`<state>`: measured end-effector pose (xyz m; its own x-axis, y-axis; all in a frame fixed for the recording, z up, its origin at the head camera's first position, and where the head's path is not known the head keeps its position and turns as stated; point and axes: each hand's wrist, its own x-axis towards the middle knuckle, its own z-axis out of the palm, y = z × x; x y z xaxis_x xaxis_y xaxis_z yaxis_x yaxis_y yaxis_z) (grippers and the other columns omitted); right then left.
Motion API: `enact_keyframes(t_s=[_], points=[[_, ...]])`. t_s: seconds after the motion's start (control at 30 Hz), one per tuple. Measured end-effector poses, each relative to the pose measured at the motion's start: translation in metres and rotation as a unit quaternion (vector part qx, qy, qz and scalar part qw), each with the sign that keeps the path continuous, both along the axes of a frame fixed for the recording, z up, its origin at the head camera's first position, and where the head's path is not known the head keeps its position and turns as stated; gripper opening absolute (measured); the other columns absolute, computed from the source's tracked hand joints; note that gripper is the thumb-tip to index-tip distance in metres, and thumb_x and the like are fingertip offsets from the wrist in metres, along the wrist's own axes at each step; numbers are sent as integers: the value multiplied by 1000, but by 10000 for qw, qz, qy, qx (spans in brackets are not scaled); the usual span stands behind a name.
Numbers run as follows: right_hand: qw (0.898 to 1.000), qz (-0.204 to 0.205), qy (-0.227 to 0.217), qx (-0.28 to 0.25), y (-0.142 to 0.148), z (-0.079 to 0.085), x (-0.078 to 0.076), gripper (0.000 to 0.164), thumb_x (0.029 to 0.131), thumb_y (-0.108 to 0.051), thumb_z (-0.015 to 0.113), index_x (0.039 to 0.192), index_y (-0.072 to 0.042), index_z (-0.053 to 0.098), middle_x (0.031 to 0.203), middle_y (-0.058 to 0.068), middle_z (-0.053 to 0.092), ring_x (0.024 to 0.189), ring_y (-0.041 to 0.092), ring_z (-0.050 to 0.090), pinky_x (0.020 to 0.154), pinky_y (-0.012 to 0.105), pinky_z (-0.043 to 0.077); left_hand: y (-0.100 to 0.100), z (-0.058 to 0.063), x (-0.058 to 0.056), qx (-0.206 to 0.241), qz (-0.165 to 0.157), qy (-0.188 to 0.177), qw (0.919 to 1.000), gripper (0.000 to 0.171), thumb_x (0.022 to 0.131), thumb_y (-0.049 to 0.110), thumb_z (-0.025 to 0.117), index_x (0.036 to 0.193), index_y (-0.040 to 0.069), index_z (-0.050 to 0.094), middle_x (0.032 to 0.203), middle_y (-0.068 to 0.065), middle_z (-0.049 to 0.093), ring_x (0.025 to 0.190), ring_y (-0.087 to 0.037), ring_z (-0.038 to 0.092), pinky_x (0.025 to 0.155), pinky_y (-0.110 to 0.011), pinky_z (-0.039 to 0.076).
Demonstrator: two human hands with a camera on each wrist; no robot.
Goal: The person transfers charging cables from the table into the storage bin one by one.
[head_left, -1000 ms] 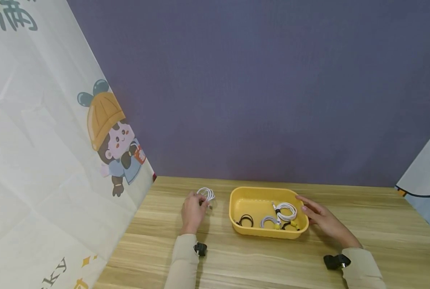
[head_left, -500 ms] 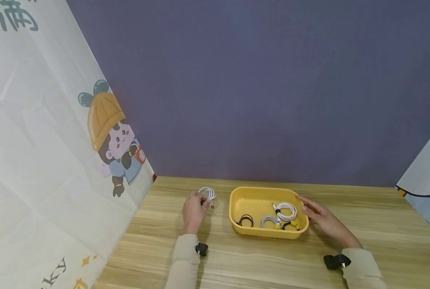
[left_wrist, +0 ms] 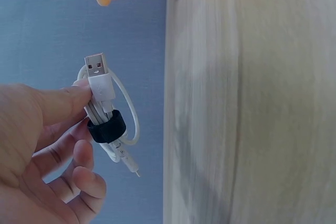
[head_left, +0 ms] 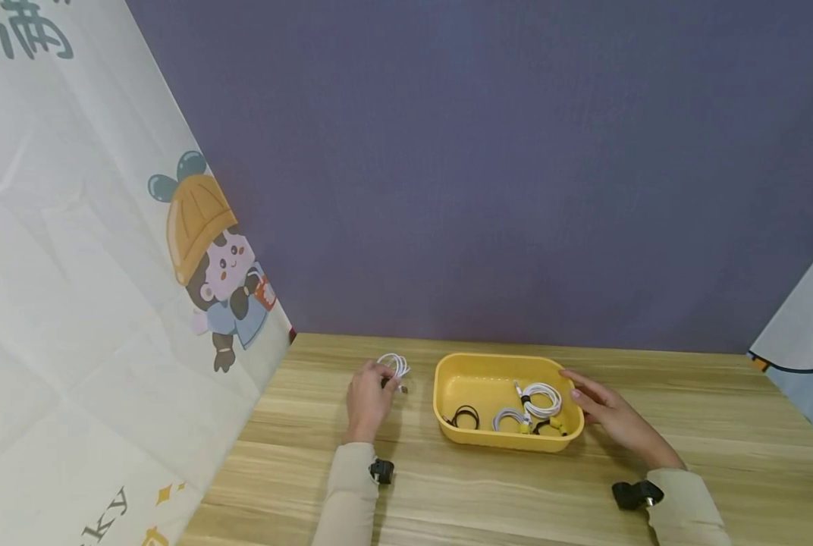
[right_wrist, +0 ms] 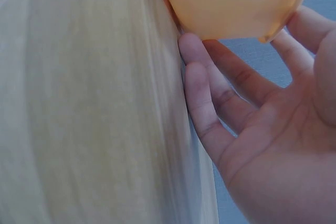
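Note:
My left hand pinches a coiled white USB cable between thumb and fingers, left of the yellow basket. A black strap binds the coil, and its metal USB plug points up in the left wrist view. The cable is held clear of the wooden table in that view. At the basket's right end my right hand touches the rim and end wall with relaxed fingers. Part of its thumb is hidden behind the rim in the right wrist view.
Inside the basket lie a white coiled cable, a greyish cable, a black cable and a yellow-and-black item. The wooden table ends at a dark blue-grey panel. A printed white sheet borders the left side.
My left hand has shifted slightly right with the white USB cable, a little nearer the basket. The right hand and the basket have stayed in place.

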<state>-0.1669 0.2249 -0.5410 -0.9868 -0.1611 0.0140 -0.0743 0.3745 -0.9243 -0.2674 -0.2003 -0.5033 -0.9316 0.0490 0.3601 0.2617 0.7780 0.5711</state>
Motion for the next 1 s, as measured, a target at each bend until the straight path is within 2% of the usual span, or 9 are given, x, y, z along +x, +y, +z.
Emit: enact_keyframes(t_s=[0.3,0.53,0.77,1.0], points=[[10000,-8,-46,-2,0,1,1,56,112,-30,41,163,-11,27,163,33,24,109,-12,59,81,29,62,2,2,0,-88,-38,62,9999,10,87,21,82,94,14,80,98,-1,71,88,-25,69,72,-43,59],[10000,22,-80,-17,0,1,1,56,112,-30,41,163,-12,26,163,33,24,109,-10,60,82,29,62,3,4,2,-125,-86,71,9999,12,89,24,81,97,15,81,104,-3,73,96,-29,70,78,-47,60],[10000,-5,-81,-11,0,1,1,56,112,-30,41,163,-12,26,164,33,23,108,-13,58,82,28,62,7,7,2,-114,-199,165,9996,12,88,22,81,96,13,81,98,-1,74,89,-25,70,75,-43,59],[10000,1,-54,15,1,-1,0,55,112,-30,41,163,-14,26,163,32,25,109,-14,58,82,29,62,10,12,4,-244,-228,153,9993,12,89,23,80,96,13,80,99,-1,73,90,-25,70,77,-44,59]])
